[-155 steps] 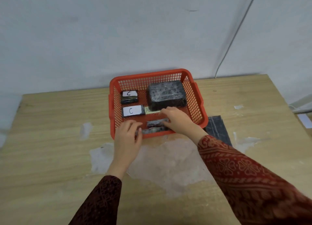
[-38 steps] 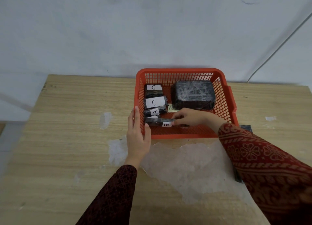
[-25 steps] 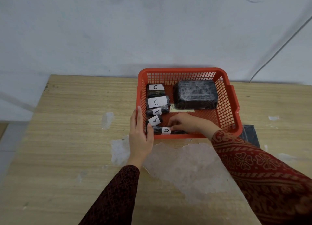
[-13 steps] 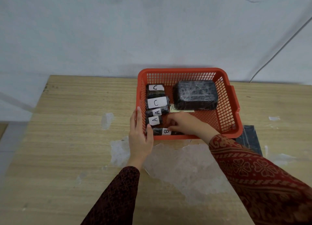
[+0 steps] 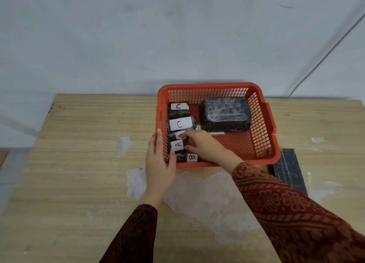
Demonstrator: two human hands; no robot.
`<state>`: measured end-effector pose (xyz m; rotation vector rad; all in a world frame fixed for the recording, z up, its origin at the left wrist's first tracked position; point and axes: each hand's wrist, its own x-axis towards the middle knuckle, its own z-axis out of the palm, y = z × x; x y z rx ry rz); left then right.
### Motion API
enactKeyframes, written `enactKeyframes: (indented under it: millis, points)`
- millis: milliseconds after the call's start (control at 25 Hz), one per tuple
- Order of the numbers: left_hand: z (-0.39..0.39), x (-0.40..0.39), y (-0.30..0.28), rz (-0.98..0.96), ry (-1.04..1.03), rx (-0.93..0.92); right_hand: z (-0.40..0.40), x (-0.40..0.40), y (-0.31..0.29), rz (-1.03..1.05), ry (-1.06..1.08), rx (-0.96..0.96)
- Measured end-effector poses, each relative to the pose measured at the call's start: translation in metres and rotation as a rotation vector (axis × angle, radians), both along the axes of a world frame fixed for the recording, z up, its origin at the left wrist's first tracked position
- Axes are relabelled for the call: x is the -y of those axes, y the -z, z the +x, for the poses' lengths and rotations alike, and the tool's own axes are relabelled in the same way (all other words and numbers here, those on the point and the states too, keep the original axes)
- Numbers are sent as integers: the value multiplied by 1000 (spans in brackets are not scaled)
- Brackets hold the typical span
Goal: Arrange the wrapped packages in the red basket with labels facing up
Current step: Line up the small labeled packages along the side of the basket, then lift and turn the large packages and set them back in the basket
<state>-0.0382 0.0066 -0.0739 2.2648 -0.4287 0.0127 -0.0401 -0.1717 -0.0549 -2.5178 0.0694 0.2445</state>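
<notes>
We saw the red basket (image 5: 264, 124) standing on the wooden table (image 5: 79, 164), with our left hand (image 5: 160, 164) pressed against its near-left corner: fingers flat along the outside of the left wall, thumb hooked over the front rim, so it gripped the basket itself. Our right hand (image 5: 203, 144) reached inside, fingers loosely curled and their tips resting on the small wrapped packages; we could not tell whether they pinched one or only touched.

Just beyond the left hand's fingers, a column of five small dark packages ran along the left wall. The two farthest from the hands showed C labels (image 5: 179, 114). The next, an A package (image 5: 176, 135), lay under the right fingertips, its label partly covered. A second A package (image 5: 178, 145) sat between the two hands, label up. The B package (image 5: 187, 157) lay nearest, beneath the right wrist and beside the left thumb.

The large wrapped block (image 5: 226, 113) sat beyond the right hand, with no label visible on top. A dark slab (image 5: 288, 170) lay on the table right of the right forearm.
</notes>
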Motion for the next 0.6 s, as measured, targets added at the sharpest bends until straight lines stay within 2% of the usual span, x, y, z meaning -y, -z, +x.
enactKeyframes:
  millis: [80, 200, 320, 360, 480, 600]
  points:
    - [1, 3, -9, 52, -60, 67, -14, 20, -7, 57, 138, 131]
    - [16, 32, -30, -26, -48, 143, -35, 60, -9, 3, 445, 331]
    - [41, 79, -40, 70, 69, 261, -47, 101, -5, 33, 651, 305]
    - [49, 96, -39, 63, 110, 204, -47, 111, -3, 56, 652, 279]
    - [61, 135, -24, 89, 244, -173, -46, 121, 7, 150, 638, 158]
    - [60, 156, -6, 168, 309, -359, -42, 118, 10, 277, 700, 70]
